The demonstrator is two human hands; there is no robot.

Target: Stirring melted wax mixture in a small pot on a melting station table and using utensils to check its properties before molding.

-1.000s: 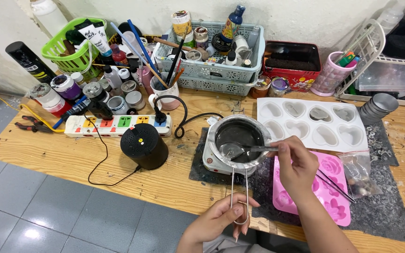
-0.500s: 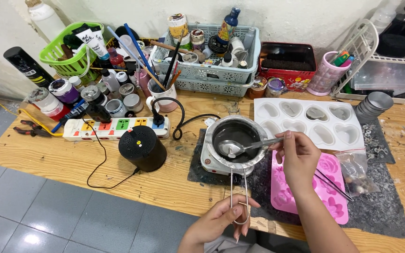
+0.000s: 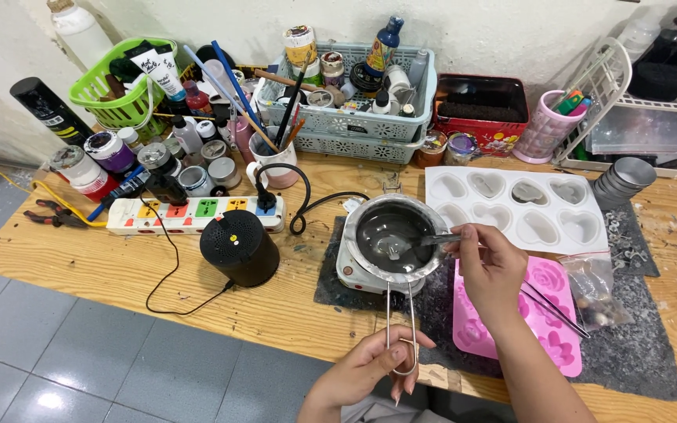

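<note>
A long wooden workbench [image 3: 119, 258] carries everything, with a dark grey mat [image 3: 636, 352] laid over its right part. Along the back wall stand a pale blue basket [image 3: 370, 117] crowded with bottles and jars, a green basket [image 3: 111, 94] and a red box [image 3: 483, 110]. A white tray mould [image 3: 515, 204] with heart-shaped cavities lies behind a pink silicone mould [image 3: 546, 329], which rests on the mat. A white power strip [image 3: 197, 213] with coloured switches lies to the left, and a round black speaker [image 3: 239, 247] sits just in front of it.

A small white hot plate [image 3: 350, 270] stands on the mat's left end and bears a metal melting pot [image 3: 395, 235] holding dark liquid. The pot's wire handle [image 3: 400, 321] runs toward the person. The left hand [image 3: 366, 368] has its fingers curled around the end of that handle, gripping it. The right hand [image 3: 491, 270] pinches the stem of a metal spoon [image 3: 409, 244] between thumb and fingers; the spoon's bowl sits down in the liquid inside the pot
</note>
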